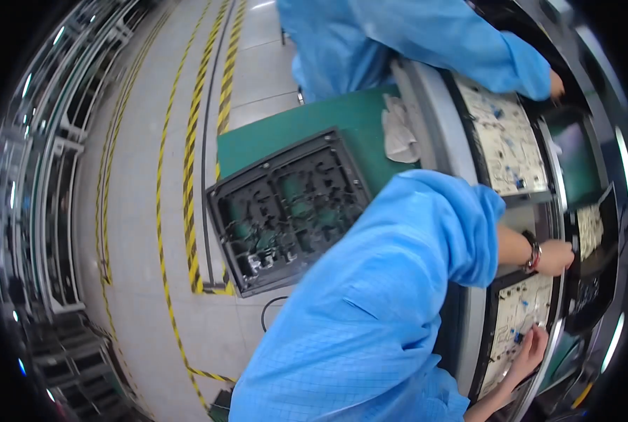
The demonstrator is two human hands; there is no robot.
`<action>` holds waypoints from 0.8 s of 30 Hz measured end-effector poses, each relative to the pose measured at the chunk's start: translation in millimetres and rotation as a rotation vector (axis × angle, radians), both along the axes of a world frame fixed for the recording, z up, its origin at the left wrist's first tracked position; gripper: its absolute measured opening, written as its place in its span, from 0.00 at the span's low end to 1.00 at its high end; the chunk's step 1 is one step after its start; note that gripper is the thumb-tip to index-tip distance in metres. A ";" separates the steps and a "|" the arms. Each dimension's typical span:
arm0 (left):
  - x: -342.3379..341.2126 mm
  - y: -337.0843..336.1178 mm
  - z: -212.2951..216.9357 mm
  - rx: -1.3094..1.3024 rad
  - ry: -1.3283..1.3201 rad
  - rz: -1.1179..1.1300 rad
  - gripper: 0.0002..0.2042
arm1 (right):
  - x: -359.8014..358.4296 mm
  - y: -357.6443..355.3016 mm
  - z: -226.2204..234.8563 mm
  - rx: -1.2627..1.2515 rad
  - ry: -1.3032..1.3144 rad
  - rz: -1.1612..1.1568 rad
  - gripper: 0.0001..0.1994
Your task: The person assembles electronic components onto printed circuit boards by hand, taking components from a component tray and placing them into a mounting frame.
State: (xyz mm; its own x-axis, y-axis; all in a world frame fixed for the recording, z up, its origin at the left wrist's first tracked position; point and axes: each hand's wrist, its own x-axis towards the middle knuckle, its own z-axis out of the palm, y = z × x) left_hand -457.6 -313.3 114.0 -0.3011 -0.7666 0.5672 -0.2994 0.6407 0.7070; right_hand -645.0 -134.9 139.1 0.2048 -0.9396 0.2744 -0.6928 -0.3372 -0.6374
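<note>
Head view puts the step in hand, so far as one can judge, as close handwork at a cream circuit board (509,325) lying inside a black frame (492,309). The right hand (528,352) is at the frame's right edge, toward its lower end, fingers bent over the board near a blue component (517,337); whether they pinch anything, I cannot tell. The left hand (554,257) reaches across a metal rail (552,344) just past the frame's upper right corner, fingers curled, any contents hidden. The next move seems to call for a light, precise touch.
</note>
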 end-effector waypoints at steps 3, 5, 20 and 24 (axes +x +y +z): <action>23.2 -10.9 -24.5 0.067 -0.022 0.118 0.08 | 16.4 -20.2 -9.6 0.004 -0.021 0.037 0.08; 21.4 -8.7 -20.2 0.059 0.005 0.057 0.10 | 18.3 -20.0 1.1 0.013 0.022 -0.006 0.08; 46.4 8.9 -14.2 0.444 0.249 -0.188 0.10 | 45.7 3.6 47.8 -0.110 0.156 -0.224 0.06; 53.7 14.3 -0.3 0.671 0.413 -0.226 0.12 | 55.8 10.1 58.7 0.020 -0.020 -0.275 0.07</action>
State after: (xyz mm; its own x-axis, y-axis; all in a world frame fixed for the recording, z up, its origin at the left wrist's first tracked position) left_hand -403.9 -299.1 113.7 -0.3563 -0.9280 0.1087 0.1548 0.0561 0.9864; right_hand -589.2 -124.8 197.8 -0.0640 -0.9645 0.2563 -0.7435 -0.1252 -0.6569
